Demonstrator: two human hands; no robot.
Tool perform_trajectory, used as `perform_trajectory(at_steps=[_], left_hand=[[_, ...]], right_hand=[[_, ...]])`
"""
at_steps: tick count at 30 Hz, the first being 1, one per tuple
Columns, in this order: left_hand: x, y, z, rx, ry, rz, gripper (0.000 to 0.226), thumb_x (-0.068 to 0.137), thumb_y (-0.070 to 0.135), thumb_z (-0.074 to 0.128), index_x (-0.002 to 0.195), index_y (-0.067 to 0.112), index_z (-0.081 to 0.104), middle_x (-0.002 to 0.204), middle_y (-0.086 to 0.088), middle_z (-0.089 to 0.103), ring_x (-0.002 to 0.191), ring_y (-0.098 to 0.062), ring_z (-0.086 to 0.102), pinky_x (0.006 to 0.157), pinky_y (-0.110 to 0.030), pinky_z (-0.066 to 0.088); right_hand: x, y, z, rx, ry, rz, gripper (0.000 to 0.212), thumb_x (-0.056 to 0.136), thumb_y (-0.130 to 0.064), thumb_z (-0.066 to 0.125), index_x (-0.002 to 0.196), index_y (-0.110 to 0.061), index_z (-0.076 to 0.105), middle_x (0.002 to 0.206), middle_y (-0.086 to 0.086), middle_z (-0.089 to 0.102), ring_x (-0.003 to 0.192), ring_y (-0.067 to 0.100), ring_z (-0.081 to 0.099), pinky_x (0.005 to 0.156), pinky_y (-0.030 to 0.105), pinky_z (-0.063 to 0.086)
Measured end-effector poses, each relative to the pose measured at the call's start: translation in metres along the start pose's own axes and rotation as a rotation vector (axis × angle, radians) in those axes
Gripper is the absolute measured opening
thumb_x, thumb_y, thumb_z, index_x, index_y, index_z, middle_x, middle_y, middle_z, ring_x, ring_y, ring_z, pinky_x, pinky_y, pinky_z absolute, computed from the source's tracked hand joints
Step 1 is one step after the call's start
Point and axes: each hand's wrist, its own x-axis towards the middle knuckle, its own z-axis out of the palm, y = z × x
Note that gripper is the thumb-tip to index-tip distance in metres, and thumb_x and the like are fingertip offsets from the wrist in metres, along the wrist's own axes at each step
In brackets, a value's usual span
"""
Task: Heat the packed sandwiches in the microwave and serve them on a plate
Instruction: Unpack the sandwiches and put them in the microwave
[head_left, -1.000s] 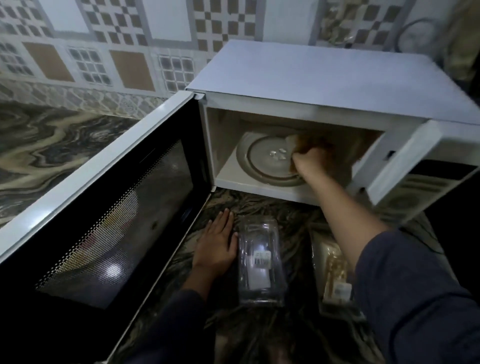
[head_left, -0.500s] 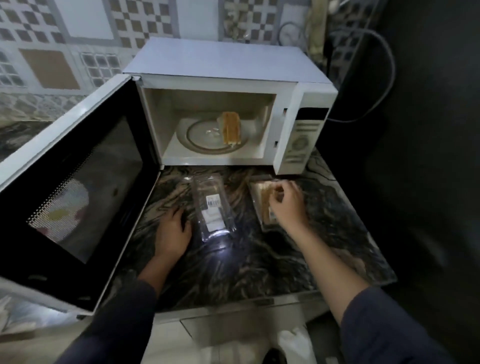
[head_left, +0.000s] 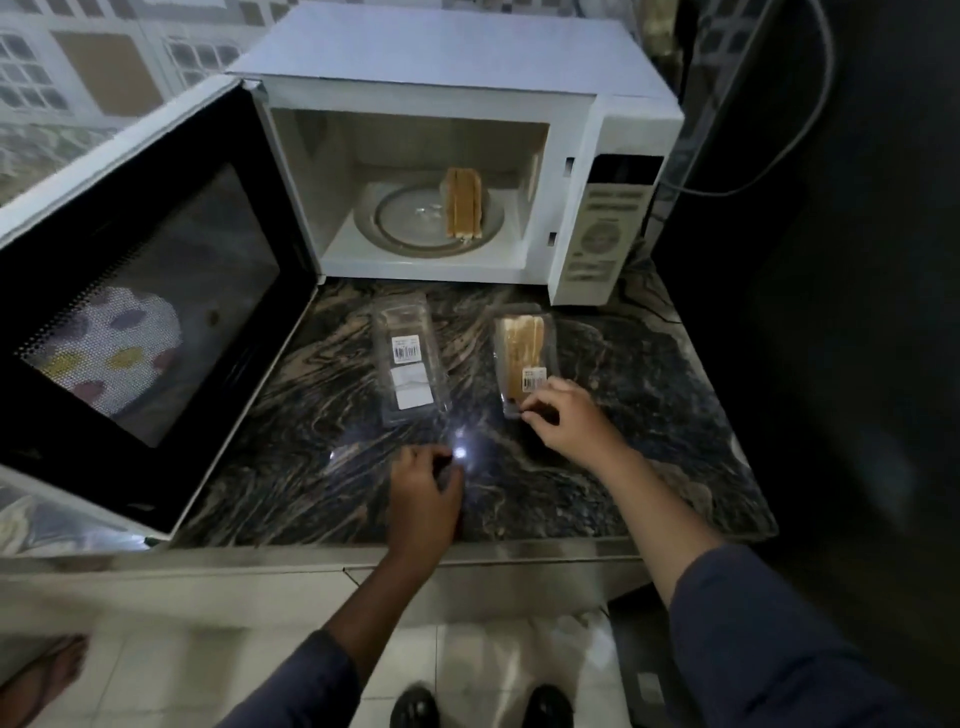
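The packed sandwich (head_left: 523, 353) lies on the counter (head_left: 649, 441), right of the empty pack (head_left: 408, 364), its long axis running near to far. The right hand (head_left: 566, 415) pinches its near end and partly hides it. The left hand (head_left: 423, 493), loosely curled and holding nothing, has moved nearer, away from the empty pack.

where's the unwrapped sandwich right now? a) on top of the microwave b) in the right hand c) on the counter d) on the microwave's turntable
D: the bare sandwich stands on the glass turntable inside the open microwave, while the right hand pinches the packed sandwich on the counter.
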Motion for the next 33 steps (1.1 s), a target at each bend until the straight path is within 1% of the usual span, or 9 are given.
perform_trajectory(at_steps=[3,5,8,11,14,17,22,30,33], left_hand=[[0.009,0.033,0.028,-0.240,-0.136,-0.168,0.013,0.088,0.009,0.057,0.101,0.009,0.062,0.093,-0.007,0.062,0.088,-0.021,0.060,0.078,-0.029,0.047],[0.022,0.047,0.042,-0.358,-0.176,-0.274,0.020,0.090,0.007,0.054,0.109,0.004,0.060,0.089,-0.004,0.064,0.079,-0.014,0.060,0.069,-0.019,0.047],[0.035,0.055,0.055,-0.576,-0.217,-0.363,0.021,0.090,-0.001,0.052,0.108,-0.007,0.060,0.087,-0.012,0.064,0.070,-0.009,0.058,0.056,-0.007,0.045],[0.037,0.052,0.061,-0.724,-0.211,-0.443,0.019,0.088,-0.001,0.056,0.104,-0.008,0.061,0.090,-0.018,0.065,0.077,-0.017,0.061,0.064,-0.015,0.049],[0.037,0.050,0.063,-0.811,-0.185,-0.509,0.017,0.086,0.000,0.060,0.102,-0.004,0.063,0.094,-0.020,0.067,0.086,-0.023,0.063,0.076,-0.026,0.051],[0.039,0.050,0.062,-0.896,-0.176,-0.551,0.014,0.086,-0.003,0.058,0.099,-0.001,0.064,0.087,-0.014,0.068,0.079,-0.018,0.065,0.070,-0.018,0.054],[0.038,0.047,0.064,-0.947,-0.145,-0.557,0.023,0.086,-0.006,0.056,0.108,-0.010,0.061,0.097,-0.023,0.067,0.081,-0.020,0.066,0.072,-0.017,0.055],[0.041,0.059,0.062,-1.078,-0.049,-0.719,0.009,0.082,-0.010,0.058,0.082,-0.007,0.066,0.060,-0.010,0.069,0.059,-0.015,0.067,0.061,-0.016,0.057],[0.042,0.061,0.062,-1.095,-0.028,-0.741,0.009,0.081,-0.010,0.059,0.087,-0.011,0.065,0.057,-0.010,0.069,0.055,-0.015,0.067,0.060,-0.017,0.057]], right_hand=[[0.003,0.005,-0.003,0.030,0.003,-0.012,0.013,0.088,-0.013,0.060,0.092,-0.006,0.070,0.094,-0.001,0.052,0.099,0.018,0.055,0.083,0.020,0.036],[0.005,0.005,-0.003,0.039,-0.011,-0.006,0.014,0.089,-0.012,0.059,0.092,-0.006,0.071,0.099,0.005,0.060,0.098,0.020,0.057,0.082,0.019,0.037],[0.010,0.006,-0.006,0.050,-0.081,0.002,0.014,0.088,-0.009,0.059,0.093,-0.006,0.072,0.104,0.010,0.064,0.100,0.021,0.059,0.082,0.018,0.037],[0.012,0.006,-0.010,0.046,-0.143,0.012,0.017,0.090,-0.007,0.055,0.094,-0.007,0.071,0.108,0.011,0.062,0.102,0.022,0.057,0.084,0.019,0.038],[0.013,0.005,-0.013,0.054,-0.168,0.031,0.019,0.091,-0.005,0.052,0.093,-0.007,0.071,0.110,0.012,0.061,0.103,0.023,0.056,0.088,0.025,0.040],[0.015,0.002,-0.013,0.053,-0.175,0.048,0.019,0.091,-0.005,0.051,0.091,-0.006,0.069,0.107,0.011,0.062,0.100,0.023,0.056,0.086,0.027,0.042],[0.018,0.002,-0.012,0.065,-0.185,0.087,0.018,0.090,-0.005,0.052,0.086,-0.009,0.069,0.101,0.009,0.066,0.096,0.022,0.060,0.086,0.031,0.046],[0.022,-0.004,-0.013,0.065,-0.231,0.153,0.019,0.089,-0.004,0.051,0.083,-0.010,0.068,0.097,0.006,0.066,0.093,0.020,0.059,0.079,0.026,0.044],[0.025,-0.007,-0.016,0.075,-0.247,0.177,0.021,0.089,-0.004,0.051,0.081,-0.013,0.068,0.093,0.003,0.064,0.093,0.018,0.059,0.078,0.025,0.042]])
